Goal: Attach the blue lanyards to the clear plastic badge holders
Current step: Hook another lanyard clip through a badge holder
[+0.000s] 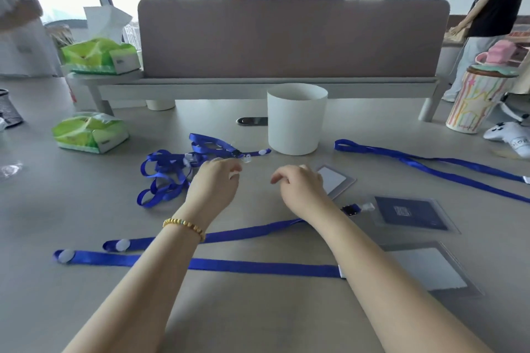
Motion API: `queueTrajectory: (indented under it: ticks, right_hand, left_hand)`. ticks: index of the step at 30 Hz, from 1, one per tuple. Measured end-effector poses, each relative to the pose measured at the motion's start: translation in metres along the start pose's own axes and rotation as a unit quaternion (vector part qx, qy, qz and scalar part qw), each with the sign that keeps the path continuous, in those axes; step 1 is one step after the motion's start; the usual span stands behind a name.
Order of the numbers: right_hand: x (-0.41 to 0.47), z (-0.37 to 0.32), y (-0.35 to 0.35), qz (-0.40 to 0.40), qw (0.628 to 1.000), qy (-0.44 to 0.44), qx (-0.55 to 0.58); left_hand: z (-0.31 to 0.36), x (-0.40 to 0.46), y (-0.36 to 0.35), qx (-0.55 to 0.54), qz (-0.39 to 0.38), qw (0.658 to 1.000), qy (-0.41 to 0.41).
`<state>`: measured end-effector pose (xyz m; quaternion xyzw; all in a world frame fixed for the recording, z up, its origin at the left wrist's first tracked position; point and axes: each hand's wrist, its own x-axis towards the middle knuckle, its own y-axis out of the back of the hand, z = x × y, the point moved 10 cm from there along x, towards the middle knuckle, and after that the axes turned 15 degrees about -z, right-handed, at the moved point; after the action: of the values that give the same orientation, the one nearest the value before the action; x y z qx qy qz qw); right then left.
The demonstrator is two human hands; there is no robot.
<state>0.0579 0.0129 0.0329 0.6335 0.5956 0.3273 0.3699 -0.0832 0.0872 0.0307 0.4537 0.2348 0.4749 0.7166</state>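
Observation:
My left hand [213, 180] hovers over the table with loosely curled fingers, just right of a tangled pile of blue lanyards [169, 172], and holds nothing. My right hand [301, 183] is also loosely curled and empty, its back partly covering a clear badge holder with a white card [335, 179]. A second badge holder with a dark card [413, 213] lies to the right, clipped to a lanyard [252, 231] that runs under my right wrist. A third holder with a white card [430, 268] lies nearer, at the end of a straight lanyard [229, 265].
A white cup [296, 119] stands behind my hands. Another lanyard [430, 165] stretches to the right edge. Green tissue packs [90, 132] sit at the left, a desk divider [292, 37] behind, a game controller [509, 135] at far right. People stand beyond the desk.

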Motion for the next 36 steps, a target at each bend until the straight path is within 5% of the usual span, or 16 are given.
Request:
queueTrajectory:
  ticks: [7, 12, 16, 24, 27, 29, 32, 36]
  right_hand:
    - [-0.008, 0.013, -0.005, -0.042, 0.999, -0.035, 0.002]
    - [-0.007, 0.012, -0.009, -0.058, 0.998, -0.036, -0.018]
    - [-0.008, 0.009, -0.01, -0.068, 0.997, -0.031, -0.03]
    - [-0.008, 0.011, -0.007, -0.06, 0.997, -0.034, -0.032]
    - [-0.007, 0.011, -0.007, -0.056, 0.997, -0.032, -0.034]
    - [-0.006, 0.011, -0.007, -0.052, 0.998, -0.03, -0.034]
    - [-0.005, 0.012, -0.008, -0.045, 0.998, -0.027, -0.034]
    - [-0.002, 0.011, -0.011, -0.039, 0.998, -0.017, -0.041]
  left_hand:
    - [-0.037, -0.02, 0.015, 0.156, 0.02, 0.984, 0.081]
    - [-0.06, -0.014, 0.01, 0.132, -0.023, 0.984, 0.121]
    - [-0.046, -0.008, 0.006, 0.112, -0.036, 0.99, 0.075]
    - [0.012, -0.02, -0.031, 0.008, -0.214, 0.974, -0.073]
    - [0.004, -0.013, -0.007, -0.106, -0.105, 0.988, -0.047]
    - [-0.017, -0.01, 0.009, -0.071, -0.012, 0.997, 0.004]
    - [-0.039, -0.002, -0.003, 0.039, -0.04, 0.998, 0.034]
    - [-0.039, 0.003, -0.012, 0.026, -0.063, 0.998, 0.016]
